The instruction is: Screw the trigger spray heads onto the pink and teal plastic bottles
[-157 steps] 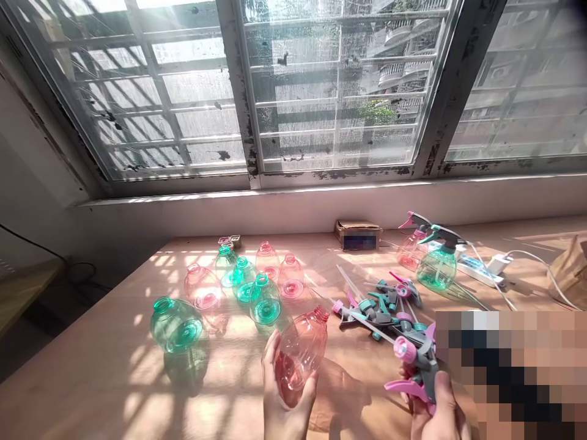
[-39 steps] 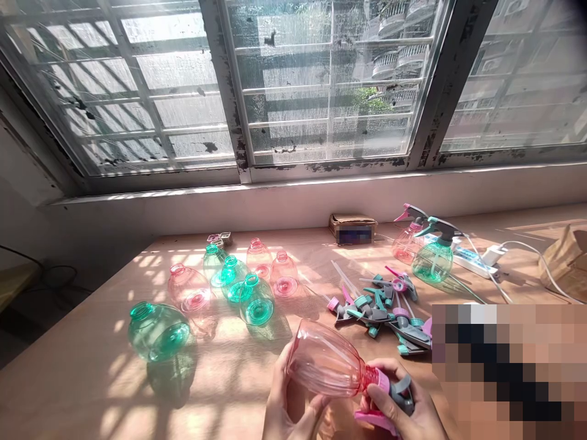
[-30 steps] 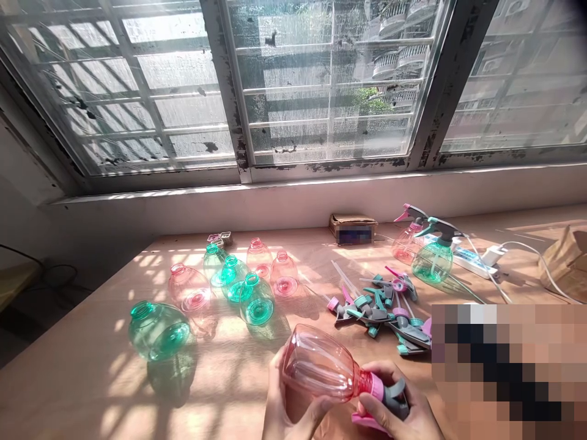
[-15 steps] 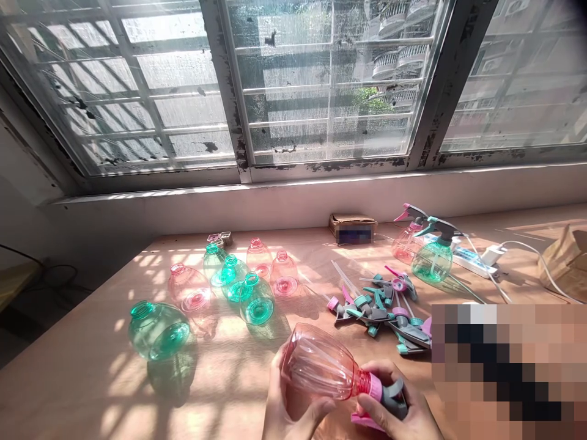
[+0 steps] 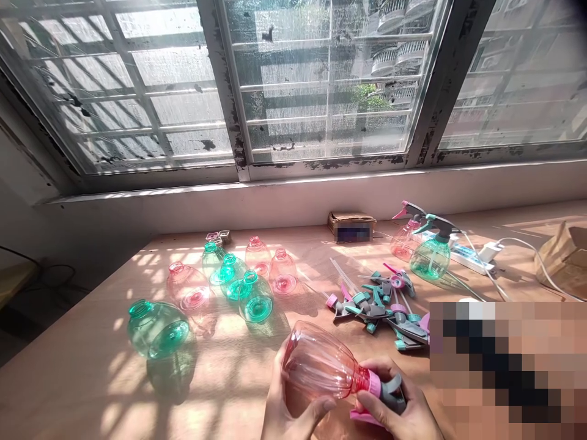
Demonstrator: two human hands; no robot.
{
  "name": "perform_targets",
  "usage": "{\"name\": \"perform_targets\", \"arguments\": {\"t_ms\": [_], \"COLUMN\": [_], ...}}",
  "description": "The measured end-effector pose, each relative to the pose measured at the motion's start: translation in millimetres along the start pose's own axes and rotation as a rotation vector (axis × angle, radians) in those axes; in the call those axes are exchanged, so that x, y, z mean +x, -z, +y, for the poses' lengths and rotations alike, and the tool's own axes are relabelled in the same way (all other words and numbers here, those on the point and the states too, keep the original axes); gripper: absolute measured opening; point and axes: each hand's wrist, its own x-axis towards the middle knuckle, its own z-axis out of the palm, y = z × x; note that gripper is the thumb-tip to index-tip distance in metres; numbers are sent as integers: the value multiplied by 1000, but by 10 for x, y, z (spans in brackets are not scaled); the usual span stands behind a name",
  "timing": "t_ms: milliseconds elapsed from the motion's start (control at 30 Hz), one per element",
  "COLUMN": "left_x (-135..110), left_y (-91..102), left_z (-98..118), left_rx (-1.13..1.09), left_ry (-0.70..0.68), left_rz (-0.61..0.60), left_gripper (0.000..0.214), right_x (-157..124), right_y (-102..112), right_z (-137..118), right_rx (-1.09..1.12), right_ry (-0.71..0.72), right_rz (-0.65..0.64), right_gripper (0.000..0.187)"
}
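Near the table's front edge, a clear pink spray bottle (image 5: pixel 318 362) lies tilted sideways between my hands. My left hand (image 5: pixel 293 403) is closed around its wide base, thumb along the underside. At the neck, my right hand (image 5: pixel 401 403) grips the spray head (image 5: pixel 389 391), grey with a pink collar and pink trigger; thumb and fingers pinch the collar. The collar sits over the bottle's threaded neck. Just beyond lies a pile of loose spray heads (image 5: pixel 373 305) in grey, pink and teal, some with clear tubes.
Several open pink and green bottles stand on the left, including a green bottle (image 5: pixel 158 330). Two bottles with heads on, one a green spray bottle (image 5: pixel 431 253), stand by a power strip (image 5: pixel 470 253). A small cardboard box (image 5: pixel 352 227) and a paper bag (image 5: pixel 566 260) are farther back.
The view has shifted very slightly. Both hands keep their hold on the pink bottle and its spray head, with hardly any visible movement.
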Motion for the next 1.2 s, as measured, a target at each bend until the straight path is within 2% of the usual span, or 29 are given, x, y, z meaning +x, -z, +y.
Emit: {"name": "perform_targets", "arguments": {"t_ms": [200, 400, 533, 733, 1067, 1200], "left_x": [-9, -9, -14, -16, -59, -59], "left_y": [-29, -14, -53, -35, -64, -69], "left_z": [67, 60, 75, 62, 128, 102], "left_rx": [-33, 33, -7, 46, -113, -147], "left_ry": [14, 4, 17, 22, 46, 58], "left_rz": [9, 44, 90, 74, 43, 80], "left_gripper": [104, 100, 100, 96, 101, 99], "right_x": [-14, -13, -5, -1, -4, -8], "right_y": [-40, -33, -33, -65, 35, -7], "right_z": [-106, -43, -8, -16, -51, -38], "right_rx": [-10, 29, 5, 23, -28, 31], "right_ry": [-1, -16, 9, 3, 11, -3], "right_rz": [-40, 1, -35, 15, -80, -50], "right_gripper": [46, 49, 47, 50, 46, 48]}}
